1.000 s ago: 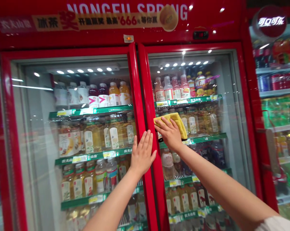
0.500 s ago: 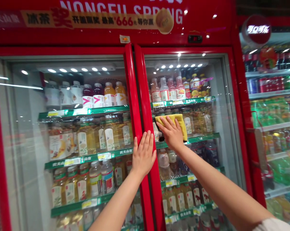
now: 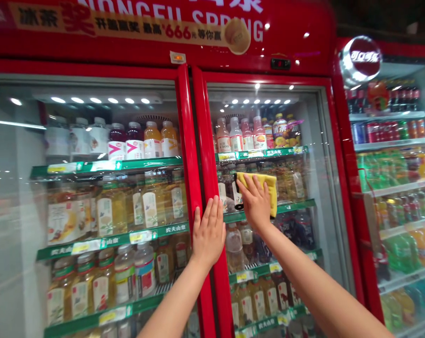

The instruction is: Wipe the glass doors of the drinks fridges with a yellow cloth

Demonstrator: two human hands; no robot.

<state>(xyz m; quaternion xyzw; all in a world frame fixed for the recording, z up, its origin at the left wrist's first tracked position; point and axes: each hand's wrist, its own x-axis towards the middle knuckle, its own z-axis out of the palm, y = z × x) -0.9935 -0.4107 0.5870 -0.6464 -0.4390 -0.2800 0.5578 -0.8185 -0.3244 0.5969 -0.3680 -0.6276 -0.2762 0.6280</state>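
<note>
A red drinks fridge point(image 3: 191, 141) with two glass doors fills most of the view. My left hand point(image 3: 208, 232) lies flat across the red frames where the doors meet, its fingers stretched upward and holding nothing. Against the right glass door point(image 3: 286, 183), my right hand point(image 3: 256, 199) presses a yellow cloth point(image 3: 273, 192) with a dark edge. Its fingers are spread over the cloth, which sticks out to the right of the hand. Behind the glass, bottles stand on shelves with green edges.
A second lit fridge point(image 3: 391, 188) with bottles and cans stands at the right, below a round sign point(image 3: 360, 61). A long banner point(image 3: 127, 30) runs across the top of the red fridge.
My right hand and the cloth have moved slightly to the right on the glass, away from the door's left frame. My left hand stays on the frames. The view has shifted a little.
</note>
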